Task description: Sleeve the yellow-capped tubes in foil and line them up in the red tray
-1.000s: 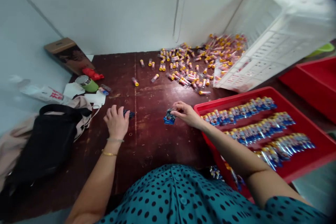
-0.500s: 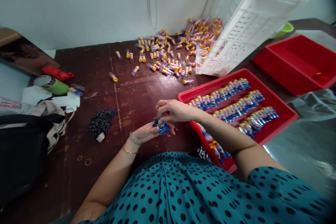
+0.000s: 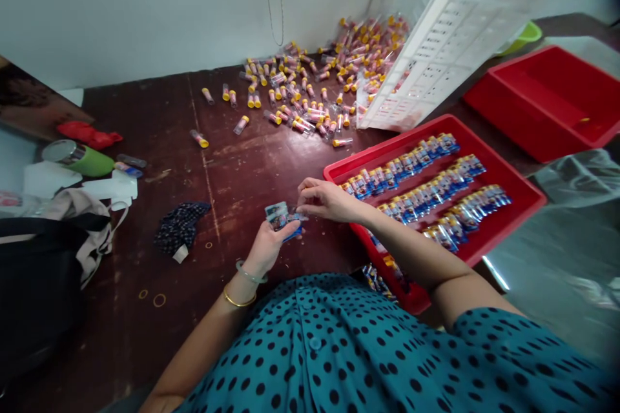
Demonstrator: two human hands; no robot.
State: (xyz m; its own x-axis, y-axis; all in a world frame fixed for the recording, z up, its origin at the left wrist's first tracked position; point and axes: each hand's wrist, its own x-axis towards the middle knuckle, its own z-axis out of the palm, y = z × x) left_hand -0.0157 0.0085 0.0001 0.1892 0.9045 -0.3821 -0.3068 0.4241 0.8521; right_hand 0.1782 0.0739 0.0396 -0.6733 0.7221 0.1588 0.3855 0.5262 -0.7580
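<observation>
My left hand (image 3: pixel 266 246) is closed on a few small flat printed packets (image 3: pixel 277 214), silvery grey and blue, with the thumb pressed over them. My right hand (image 3: pixel 325 200) meets it from the right, thumb and fingers pinched at the right end of a small shiny packet; its exact shape is blurred. To the right, a shallow red tray (image 3: pixel 526 203) holds rows of blue-and-yellow packed pieces (image 3: pixel 411 164), lying overlapped. My right forearm crosses over the tray's near left part.
Many small clear tubes with yellow caps (image 3: pixel 290 87) lie scattered at the back, beside a tilted white crate (image 3: pixel 426 58). A deeper red bin (image 3: pixel 527 110) stands at right. Left are a green cup (image 3: pixel 92 160), a dark patterned cloth (image 3: pixel 179 229), a black bag (image 3: pixel 39 284) and rubber bands (image 3: pixel 159 300).
My left hand has turned more upright, with the packets now fanned above its thumb. My right hand has shifted slightly right, to the packets' right end. The view has tilted a little.
</observation>
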